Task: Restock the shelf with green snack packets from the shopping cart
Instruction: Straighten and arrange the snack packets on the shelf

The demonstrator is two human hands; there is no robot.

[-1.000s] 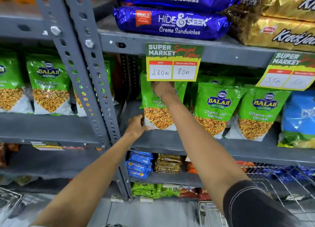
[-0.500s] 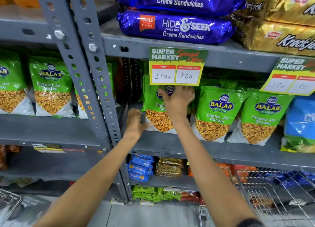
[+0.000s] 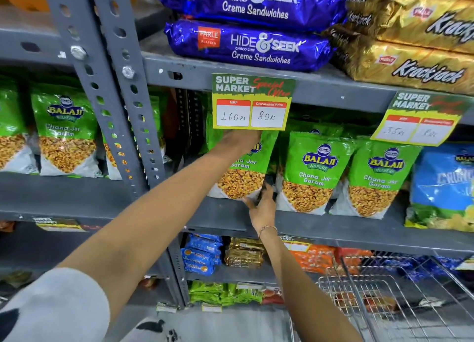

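A green Balaji snack packet [image 3: 242, 181] stands upright at the left end of the middle shelf [image 3: 220, 217], under a price card. My left hand [image 3: 237, 142] grips its top edge, fingers partly hidden behind the card. My right hand [image 3: 262, 205], with a bracelet on the wrist, holds the packet's bottom right corner at the shelf surface. Two more green packets [image 3: 316, 173] [image 3: 379, 180] stand to its right. The wire shopping cart [image 3: 379, 287] is at the lower right, and what it holds is unclear.
A grey perforated upright [image 3: 120, 116] divides this bay from the left one, where more green packets [image 3: 65, 134] stand. Blue biscuit packs [image 3: 252, 45] and gold packs [image 3: 410, 62] lie on the shelf above. A blue bag [image 3: 446, 185] is at far right.
My hands swapped places on the packet. The left rose from the bottom left corner to the top edge. The right dropped from the top and front to the bottom right corner.
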